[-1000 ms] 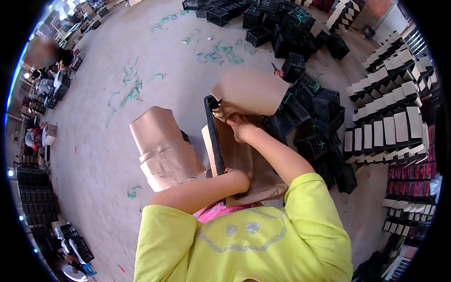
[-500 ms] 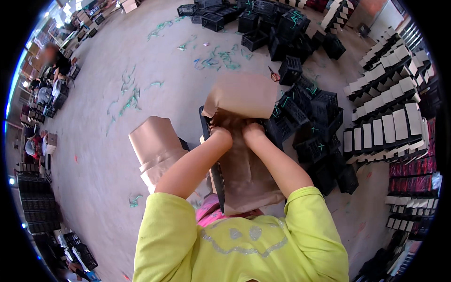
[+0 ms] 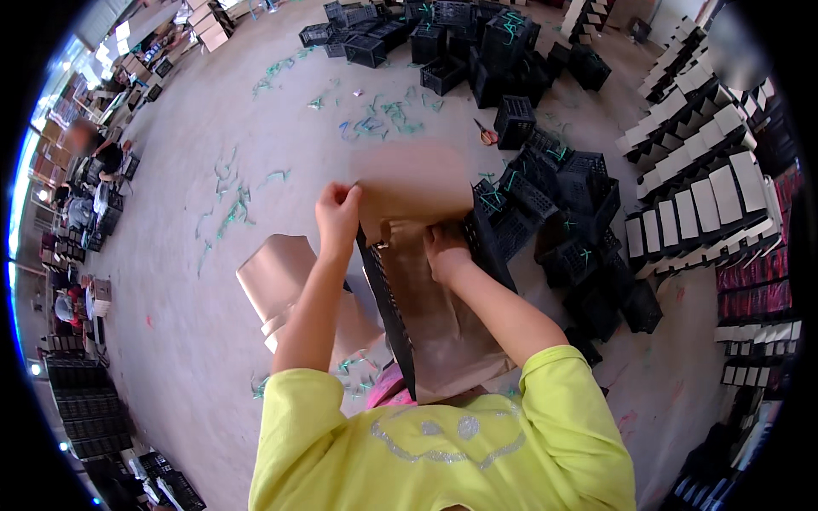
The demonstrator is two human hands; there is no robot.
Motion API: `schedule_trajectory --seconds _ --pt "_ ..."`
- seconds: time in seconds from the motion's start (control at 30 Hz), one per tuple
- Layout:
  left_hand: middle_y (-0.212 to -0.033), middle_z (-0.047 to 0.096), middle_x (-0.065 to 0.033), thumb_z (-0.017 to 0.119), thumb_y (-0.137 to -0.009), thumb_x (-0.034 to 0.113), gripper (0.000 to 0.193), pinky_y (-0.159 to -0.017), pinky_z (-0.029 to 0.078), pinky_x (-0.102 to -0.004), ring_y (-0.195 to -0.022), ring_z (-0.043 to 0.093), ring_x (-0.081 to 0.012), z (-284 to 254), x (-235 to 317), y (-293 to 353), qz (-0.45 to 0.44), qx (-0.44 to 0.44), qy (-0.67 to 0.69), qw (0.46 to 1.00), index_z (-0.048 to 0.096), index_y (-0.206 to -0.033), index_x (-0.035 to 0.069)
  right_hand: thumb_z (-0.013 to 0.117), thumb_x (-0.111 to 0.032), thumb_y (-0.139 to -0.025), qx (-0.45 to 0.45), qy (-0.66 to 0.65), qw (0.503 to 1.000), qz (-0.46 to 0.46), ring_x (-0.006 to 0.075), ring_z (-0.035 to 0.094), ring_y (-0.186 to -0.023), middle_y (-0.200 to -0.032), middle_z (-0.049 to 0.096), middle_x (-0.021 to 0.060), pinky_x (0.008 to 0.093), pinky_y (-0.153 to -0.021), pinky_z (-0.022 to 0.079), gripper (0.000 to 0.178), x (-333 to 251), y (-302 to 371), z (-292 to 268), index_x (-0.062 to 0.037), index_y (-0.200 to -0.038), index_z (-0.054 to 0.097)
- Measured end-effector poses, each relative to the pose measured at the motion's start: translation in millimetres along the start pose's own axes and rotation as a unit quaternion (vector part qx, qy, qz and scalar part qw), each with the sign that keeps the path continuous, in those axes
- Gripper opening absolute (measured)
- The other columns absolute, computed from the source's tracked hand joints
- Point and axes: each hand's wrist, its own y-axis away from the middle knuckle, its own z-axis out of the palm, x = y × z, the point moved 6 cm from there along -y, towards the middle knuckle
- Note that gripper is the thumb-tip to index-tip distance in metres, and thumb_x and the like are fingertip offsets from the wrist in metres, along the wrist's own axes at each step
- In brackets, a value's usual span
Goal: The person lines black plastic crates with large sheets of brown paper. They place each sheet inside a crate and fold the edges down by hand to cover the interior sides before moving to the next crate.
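Note:
A black plastic crate point(image 3: 393, 313) stands right in front of my body, lined with brown paper point(image 3: 417, 187). One end of the paper stands up past the crate's far end, and the near end lies over the side closest to me. At the far left corner my left hand point(image 3: 339, 213) is closed, thumb against fingers, on the edge of the paper. Inside the crate, near the far right, my right hand point(image 3: 445, 253) is closed, its bent fingers against the paper lining; the fingertips are partly hidden. Left of the crate lies a stack of brown paper sheets point(image 3: 281, 272), folded over.
Black crates point(image 3: 545, 200) lie in a heap close on the right, with more crates point(image 3: 460, 38) piled farther off. Orange-handled scissors point(image 3: 486, 136) and green strap scraps point(image 3: 234, 209) lie on the floor. Rows of paper-lined crates point(image 3: 699, 213) stand far right. A person point(image 3: 106, 157) works far left.
My left hand has come up out of the crate to its far left corner and holds the paper's edge. My right hand stays inside, slightly shifted.

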Motion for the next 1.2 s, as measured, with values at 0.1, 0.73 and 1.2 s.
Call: schedule_trajectory --seconds 0.1,0.73,1.2 --pt "-0.074 0.056 -0.0028 0.062 -0.08 0.013 0.016 -0.066 0.042 -0.0271 -0.071 0.051 -0.0116 -5.0 -1.6 23.6 0.031 0.081 0.02 0.996 0.055 -0.084 -0.001 0.057 -0.016 -0.072 0.039 0.031 0.999 0.002 0.0297 0.04 -0.118 -0.123 0.042 0.0161 0.0383 -0.098 0.034 0.061 3.2 -0.1 -1.8 -0.0005 -0.128 0.037" --pt "-0.077 0.062 -0.0151 0.063 -0.076 0.031 0.031 -0.066 0.047 -0.0441 -0.077 0.059 -0.0367 124.6 36.1 3.7 0.257 -0.344 -0.483 0.763 0.053 -0.092 0.007 0.062 -0.024 -0.075 0.028 0.039 0.999 0.016 0.0299 0.035 -0.123 -0.129 0.039 0.0129 0.0383 -0.099 0.035 0.06 9.3 -1.0 -8.0 -0.0073 -0.127 0.038" --pt "-0.089 0.061 -0.0181 0.062 -0.073 0.017 0.025 -0.072 0.045 -0.0451 -0.087 0.057 -0.0376 32.3 14.4 9.1 0.122 -0.27 -0.52 0.801 0.052 -0.092 0.004 0.053 -0.001 -0.07 0.361 0.024 0.918 -0.164 0.0292 0.055 -0.081 -0.082 0.055 0.0082 0.0405 -0.071 0.044 0.017 17.0 2.3 -123.7 -0.0071 -0.085 0.047"
